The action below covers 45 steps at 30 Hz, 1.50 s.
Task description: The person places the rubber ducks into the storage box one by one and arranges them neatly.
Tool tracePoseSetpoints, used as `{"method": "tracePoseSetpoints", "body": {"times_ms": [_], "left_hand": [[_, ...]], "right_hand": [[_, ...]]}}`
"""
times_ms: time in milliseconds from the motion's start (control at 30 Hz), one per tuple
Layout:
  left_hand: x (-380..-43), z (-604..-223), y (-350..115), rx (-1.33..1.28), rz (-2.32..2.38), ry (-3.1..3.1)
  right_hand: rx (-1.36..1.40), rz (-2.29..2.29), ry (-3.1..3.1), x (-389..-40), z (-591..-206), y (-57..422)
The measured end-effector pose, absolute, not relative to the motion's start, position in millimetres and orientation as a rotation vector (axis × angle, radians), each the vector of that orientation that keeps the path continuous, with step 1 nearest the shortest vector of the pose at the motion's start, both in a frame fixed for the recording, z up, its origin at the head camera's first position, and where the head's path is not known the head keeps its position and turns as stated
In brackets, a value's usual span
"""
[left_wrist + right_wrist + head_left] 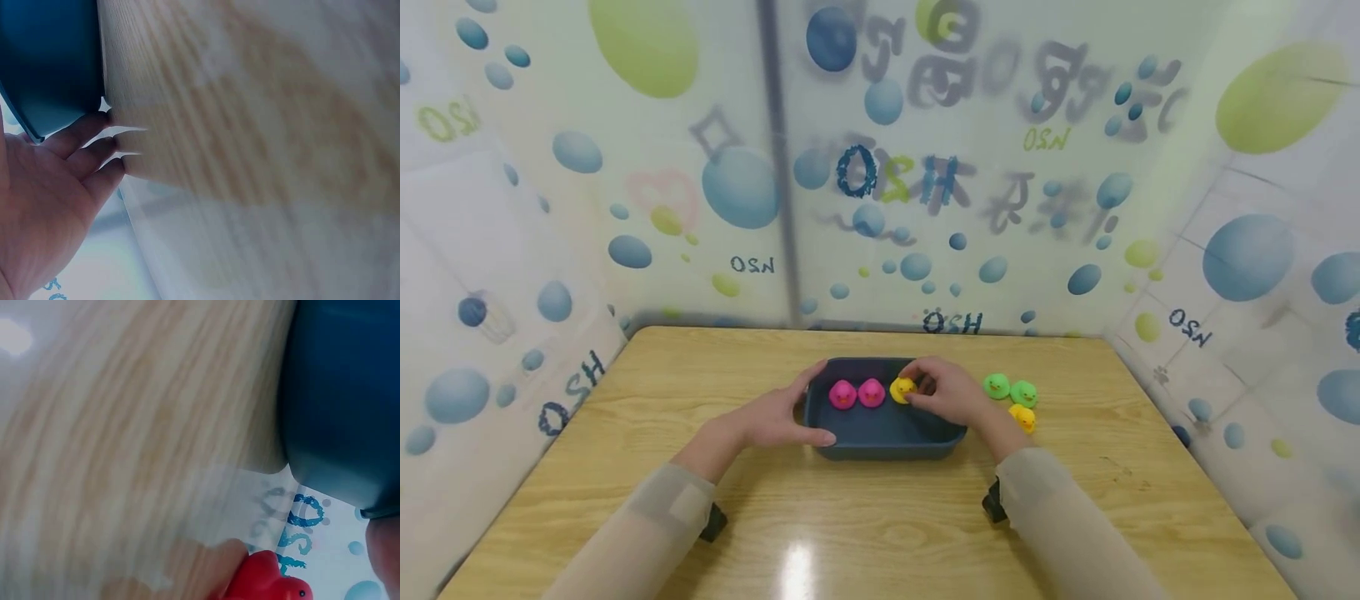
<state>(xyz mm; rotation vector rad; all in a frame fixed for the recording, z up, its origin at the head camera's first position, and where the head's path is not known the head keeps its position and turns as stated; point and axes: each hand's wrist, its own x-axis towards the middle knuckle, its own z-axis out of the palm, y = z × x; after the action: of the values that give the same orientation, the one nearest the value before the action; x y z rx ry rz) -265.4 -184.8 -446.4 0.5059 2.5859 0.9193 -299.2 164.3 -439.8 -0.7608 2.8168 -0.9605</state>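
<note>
A dark blue rectangular box [887,452] stands on the wooden table with two pink toy ducks [857,394] inside. My left hand [772,417] spans the box's left end, its thumb lying along the front corner and fingers by the back corner. In the left wrist view, straight fingers [94,150] reach past the box wall down to the tabletop. Inside the box's right half, my right hand [951,392] pinches a yellow toy duck [901,390] between thumb and fingers. A red duck [269,581] shows at the bottom of the right wrist view.
Right of the box are two green ducks [1011,390] and a yellow-orange duck [1023,418], partly covered by my right forearm. A wall sheet [955,208] with blue and green bubbles rises behind the table [865,533] and along both sides.
</note>
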Motion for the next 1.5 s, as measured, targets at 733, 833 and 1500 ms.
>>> {"method": "tracePoseSetpoints", "body": {"times_ms": [733, 833, 1500], "left_hand": [[-265.7, -447.9, -185.5, 0.497, 0.897, 2.597], [-265.7, -447.9, -185.4, 0.5, 0.899, 2.594], [-265.7, -450.0, -185.4, 0.507, 0.902, 2.604]], "right_hand": [[-0.619, -0.72, 2.89, -296.9, -439.4, 151.3], [-0.623, -0.717, 2.897, -297.1, -440.1, 151.7], [-0.625, -0.63, 2.955, -297.0, -441.8, 150.4]]}}
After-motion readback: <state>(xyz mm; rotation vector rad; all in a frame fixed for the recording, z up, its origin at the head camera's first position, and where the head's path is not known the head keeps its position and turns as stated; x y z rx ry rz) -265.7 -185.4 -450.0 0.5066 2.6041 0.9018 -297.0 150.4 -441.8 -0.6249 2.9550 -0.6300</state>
